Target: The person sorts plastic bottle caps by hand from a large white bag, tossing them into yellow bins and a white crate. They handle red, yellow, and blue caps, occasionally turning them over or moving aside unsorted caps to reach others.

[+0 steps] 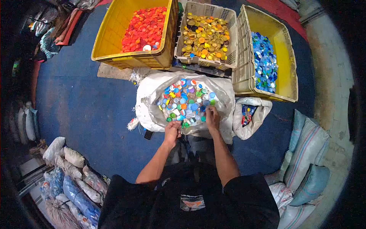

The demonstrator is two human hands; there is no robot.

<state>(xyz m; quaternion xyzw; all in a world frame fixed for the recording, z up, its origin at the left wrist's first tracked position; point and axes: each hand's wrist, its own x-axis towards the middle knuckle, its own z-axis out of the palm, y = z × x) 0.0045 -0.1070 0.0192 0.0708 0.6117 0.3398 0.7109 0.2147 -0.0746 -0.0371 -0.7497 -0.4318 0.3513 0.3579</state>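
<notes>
An open white sack (148, 82) lies in front of me, its grey lining folded back around a heap of mixed plastic bottle caps (183, 101). My left hand (172, 131) is at the sack's near edge, fingers closed beside some green caps; what they hold, if anything, is hidden. Over the right part of the heap, my right hand (212, 117) has its fingertips pinched together close to dark blue caps. Whether a cap is between those fingers cannot be made out.
Beyond the sack stand a yellow crate (105, 42) of red caps, a pale perforated crate (232, 40) of yellow and gold caps, and a yellow crate (284, 57) of blue caps. A smaller sack (259, 103) sits right. Filled bags (78, 187) and sacks (305, 156) flank me.
</notes>
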